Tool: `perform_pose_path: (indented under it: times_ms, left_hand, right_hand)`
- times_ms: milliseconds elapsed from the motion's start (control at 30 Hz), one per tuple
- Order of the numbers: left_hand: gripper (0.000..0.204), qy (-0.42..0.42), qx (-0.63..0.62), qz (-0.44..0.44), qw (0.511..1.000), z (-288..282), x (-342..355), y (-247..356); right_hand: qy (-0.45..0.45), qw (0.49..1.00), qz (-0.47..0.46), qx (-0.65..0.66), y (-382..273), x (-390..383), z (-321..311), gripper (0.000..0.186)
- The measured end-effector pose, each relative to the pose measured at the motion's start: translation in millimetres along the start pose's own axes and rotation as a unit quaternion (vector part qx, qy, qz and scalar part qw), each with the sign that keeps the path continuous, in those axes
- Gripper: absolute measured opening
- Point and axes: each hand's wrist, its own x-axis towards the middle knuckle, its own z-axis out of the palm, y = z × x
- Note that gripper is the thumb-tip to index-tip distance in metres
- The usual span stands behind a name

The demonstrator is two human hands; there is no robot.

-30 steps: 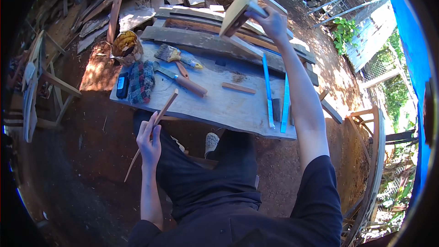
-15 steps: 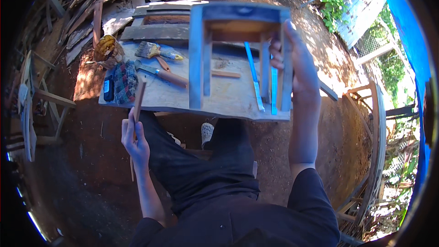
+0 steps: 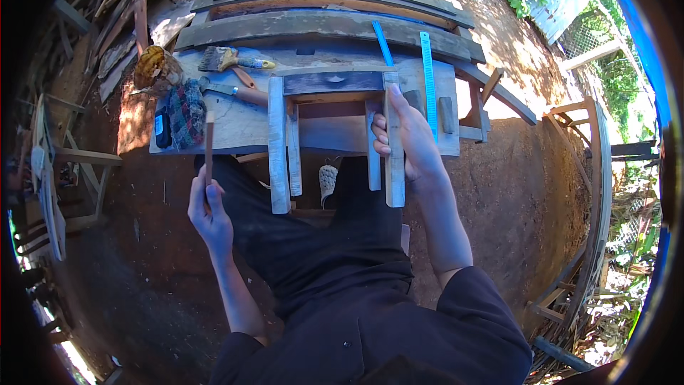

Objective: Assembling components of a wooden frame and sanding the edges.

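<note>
Hands at an outdoor workbench [image 3: 235, 128]: the right hand [image 3: 406, 135] grips one leg of a small wooden stool [image 3: 331, 128] lying on the bench, fingers curled round the leg's inner edge and thumb over its outer face, with the legs reaching off the near edge toward the person's lap. The left hand [image 3: 209, 210] is closed round the lower end of a thin stick [image 3: 209, 146], held upright, its tip rising over the bench edge. Just beyond that tip lie a small dark flat box [image 3: 162, 130] with a pale label and a chequered rag [image 3: 187, 113]; farther out sit a yellow-brown bundle [image 3: 153, 65], its make-up too blurred to tell, a brush [image 3: 222, 59] and a wooden-handled tool [image 3: 235, 91]. Past the right fingertips a blue ruler [image 3: 429, 78] and a blue strip [image 3: 382, 43] lie on the boards, and a small dark block [image 3: 446, 114] rests just to the outside of the thumb. No open container can be made out on the bench. A second ago the right hand held the stool high, beyond the bench; half a second ago it was upright over the boards; now it lies flat and nearer the body. The stick has swung from slanted to nearly vertical, the left hand staying low off the bench.
</note>
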Motion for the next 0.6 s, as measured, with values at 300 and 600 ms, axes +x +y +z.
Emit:
perform_pose_path:
  times_ms: [300,600]
  left_hand:
    - [0.051,-0.157,-0.051,-0.101,0.981,37.1,30.7,39.8]
    - [0.054,-0.196,-0.097,-0.184,0.958,56.7,47.2,68.3]
  right_hand:
    - [-0.006,0.998,0.01,0.063,1.8,27.2,-10.1,0.036]
    - [-0.014,1.0,-0.004,-0.015,-12.1,45.2,-15.9,0.046]
